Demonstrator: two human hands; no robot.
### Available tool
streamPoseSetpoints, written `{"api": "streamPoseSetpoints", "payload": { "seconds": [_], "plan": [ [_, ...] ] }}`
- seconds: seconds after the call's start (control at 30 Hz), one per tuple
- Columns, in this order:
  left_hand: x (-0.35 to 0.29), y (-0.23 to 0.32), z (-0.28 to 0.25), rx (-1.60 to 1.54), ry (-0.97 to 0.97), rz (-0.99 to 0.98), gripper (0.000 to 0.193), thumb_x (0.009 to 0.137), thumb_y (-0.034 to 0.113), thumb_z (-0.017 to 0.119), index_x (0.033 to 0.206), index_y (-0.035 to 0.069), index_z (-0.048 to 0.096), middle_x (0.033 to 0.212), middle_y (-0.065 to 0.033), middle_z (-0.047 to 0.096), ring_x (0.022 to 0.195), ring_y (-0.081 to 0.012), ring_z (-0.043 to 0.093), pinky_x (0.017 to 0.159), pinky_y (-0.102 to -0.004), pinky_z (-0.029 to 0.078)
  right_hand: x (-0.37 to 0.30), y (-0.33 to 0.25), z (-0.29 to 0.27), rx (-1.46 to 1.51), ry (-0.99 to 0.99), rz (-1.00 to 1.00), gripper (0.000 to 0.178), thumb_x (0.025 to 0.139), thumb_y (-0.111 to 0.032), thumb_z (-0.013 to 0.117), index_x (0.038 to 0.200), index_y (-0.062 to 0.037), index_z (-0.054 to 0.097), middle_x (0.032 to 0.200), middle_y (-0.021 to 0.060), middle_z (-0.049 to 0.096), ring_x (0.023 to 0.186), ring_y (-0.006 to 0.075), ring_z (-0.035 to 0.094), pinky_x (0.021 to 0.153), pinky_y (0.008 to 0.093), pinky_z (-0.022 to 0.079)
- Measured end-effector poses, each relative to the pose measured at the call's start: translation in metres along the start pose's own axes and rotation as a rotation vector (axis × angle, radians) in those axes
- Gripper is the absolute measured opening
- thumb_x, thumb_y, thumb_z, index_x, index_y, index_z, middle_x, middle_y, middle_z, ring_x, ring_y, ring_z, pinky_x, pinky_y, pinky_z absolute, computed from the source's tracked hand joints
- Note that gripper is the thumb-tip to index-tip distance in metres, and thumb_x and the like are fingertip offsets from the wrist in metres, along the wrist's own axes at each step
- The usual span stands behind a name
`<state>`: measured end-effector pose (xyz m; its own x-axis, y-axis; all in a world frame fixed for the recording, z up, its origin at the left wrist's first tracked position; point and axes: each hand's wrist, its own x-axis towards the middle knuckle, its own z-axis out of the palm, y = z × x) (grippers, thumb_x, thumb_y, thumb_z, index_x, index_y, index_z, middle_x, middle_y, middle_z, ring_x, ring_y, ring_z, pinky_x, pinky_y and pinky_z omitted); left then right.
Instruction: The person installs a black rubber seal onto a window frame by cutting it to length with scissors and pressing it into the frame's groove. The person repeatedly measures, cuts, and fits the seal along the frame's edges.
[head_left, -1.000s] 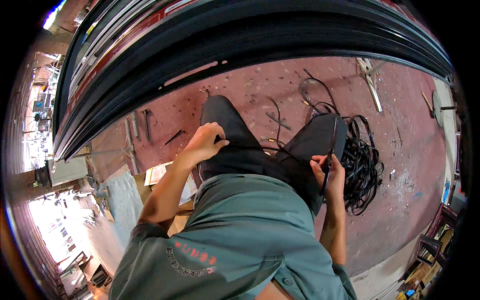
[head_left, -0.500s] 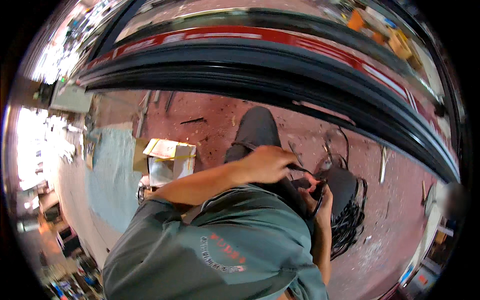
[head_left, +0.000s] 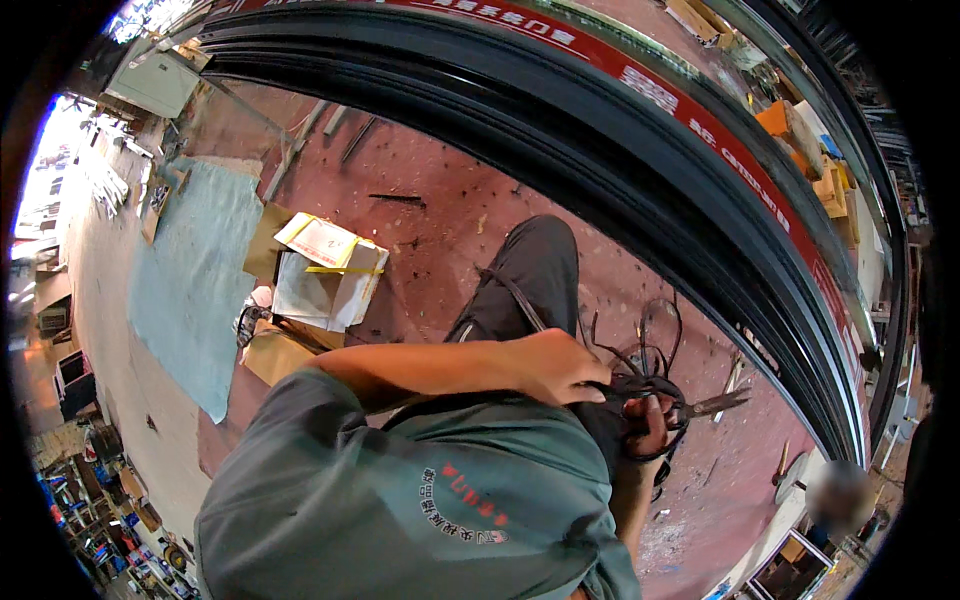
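My left hand (head_left: 560,368) is closed over my lap, its fingers pinching a thin black rubber strip (head_left: 598,389). Close to its right, my right hand (head_left: 648,425) is curled around dark scissors (head_left: 718,402). Their blades point to the right and stand slightly apart. Loops of black strip pass around the right hand and hang over my right thigh. Some of the scissors' handles are hidden by the fingers and the strip. Between my legs and the frame, more strip (head_left: 678,325) curves up in loose arcs.
A long black profile frame (head_left: 480,105) with a red band crosses in front of me. On the reddish floor to the left stands an opened cardboard box (head_left: 362,290) beside a pale blue sheet (head_left: 190,280). A blurred round shape (head_left: 838,497) is at the lower right.
The view has turned, so the frame now slants more steeply to the right. Scissor blades now show beyond my right hand. My left hand has moved lower, still holding the strip.
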<state>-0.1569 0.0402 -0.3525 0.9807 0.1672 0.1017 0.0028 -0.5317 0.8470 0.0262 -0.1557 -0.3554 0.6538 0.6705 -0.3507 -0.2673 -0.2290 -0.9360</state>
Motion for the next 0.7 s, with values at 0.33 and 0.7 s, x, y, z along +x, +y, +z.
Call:
{"api": "streamPoseSetpoints", "payload": {
  "seconds": [0.33, 0.7],
  "plan": [
    [-0.122, -0.09, -0.145, -0.12, 0.176, -0.389, 0.018, 0.082, 0.005, 0.078, 0.099, 0.001, 0.072, 0.085, -0.0116, 0.071, 0.083, -0.0131, 0.067, 0.076, -0.029, 0.053, 0.065, 0.026, -0.143, 0.341, 0.386, -0.055, 0.013, 0.092, -0.016, 0.069, 0.09, -0.009, 0.058, 0.077, 0.0018, 0.055, 0.071, 0.0137, 0.055, 0.074, 0.0276, 0.052],
    [-0.17, -0.065, -0.197, -0.08, 0.372, -0.664, 0.018, 0.087, 0.014, 0.073, 0.101, 0.002, 0.073, 0.083, -0.0054, 0.07, 0.071, -0.0133, 0.062, 0.066, -0.0306, 0.052, 0.085, 0.046, -0.194, 0.341, 0.433, 0.008, 0.018, 0.088, -0.017, 0.073, 0.09, -0.0077, 0.057, 0.077, 0.001, 0.059, 0.068, 0.0111, 0.058, 0.066, 0.0259, 0.053]
  ]
}}
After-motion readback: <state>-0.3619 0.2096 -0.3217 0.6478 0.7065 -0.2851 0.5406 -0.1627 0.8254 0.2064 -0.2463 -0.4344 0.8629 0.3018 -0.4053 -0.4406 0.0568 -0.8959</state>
